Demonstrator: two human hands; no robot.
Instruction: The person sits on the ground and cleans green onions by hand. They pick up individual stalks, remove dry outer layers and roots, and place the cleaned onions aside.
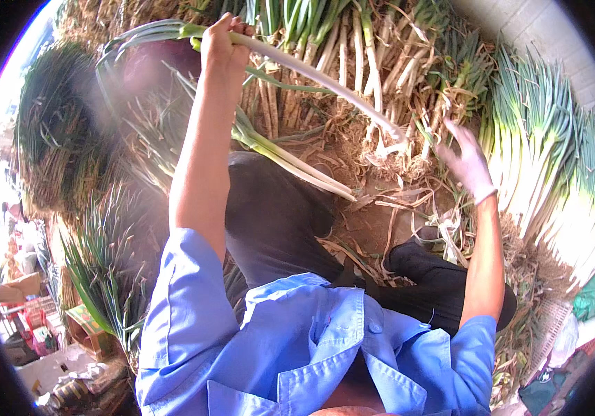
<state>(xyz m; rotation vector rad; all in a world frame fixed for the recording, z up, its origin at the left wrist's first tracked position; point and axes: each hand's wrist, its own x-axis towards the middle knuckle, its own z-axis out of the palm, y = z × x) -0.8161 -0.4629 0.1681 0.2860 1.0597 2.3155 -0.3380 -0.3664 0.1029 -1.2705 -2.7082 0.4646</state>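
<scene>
My left hand [226,44] is raised at the upper left, closed around a long leek-like green onion [323,78] near where its leaves begin. The white stalk slants down to the right, and the green leaves trail off to the left. On the right, my right hand [464,158], in a pale glove, has its fingers apart and holds nothing; it is a short way from the stalk's root end. Two more green onions [297,164] lie side by side near my knee, their white ends over the soil.
Unpeeled green onions with dry roots [391,67] stand massed ahead. Clean white-stalked onions [531,140] line the right side beside a pale wall. Dark green bundles [58,130] stand at left. Peeled skins [448,229] litter the ground. A cardboard box [89,327] and plastic crate [549,327] sit lower down.
</scene>
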